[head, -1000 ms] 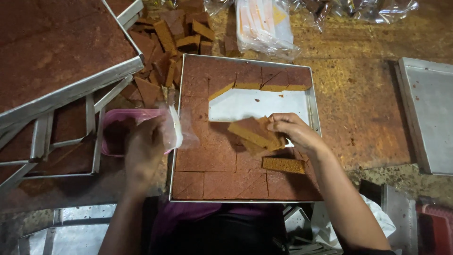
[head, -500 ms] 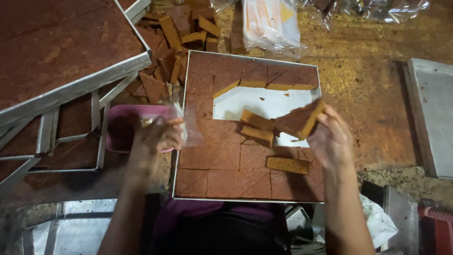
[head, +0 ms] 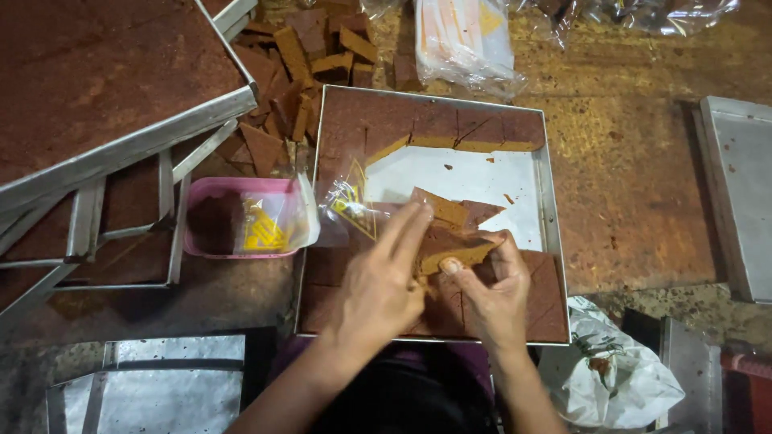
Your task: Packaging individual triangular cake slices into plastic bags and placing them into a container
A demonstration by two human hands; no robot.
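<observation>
My right hand [head: 492, 291] pinches a brown cake slab [head: 452, 247] mid-frame — left hand [head: 384, 283], fingers straight, touches it w/ a clear plastic bag [head: 351, 205] over the square metal tray [head: 553, 241].

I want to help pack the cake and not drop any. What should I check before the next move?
1. Cake slice held: ok, the right hand pinches it at its lower edge.
2. Clear bag within reach: ok, it lies just beyond the fingers of the left hand.
3. Bag mouth open: cannot tell.
4. Slice whole: ok, no break shows.
5. More cake in the metal tray: ok, a cut row remains along its far edge.
6. Pink tub beside the tray: ok, it sits to the left and already holds a bagged piece.
</observation>
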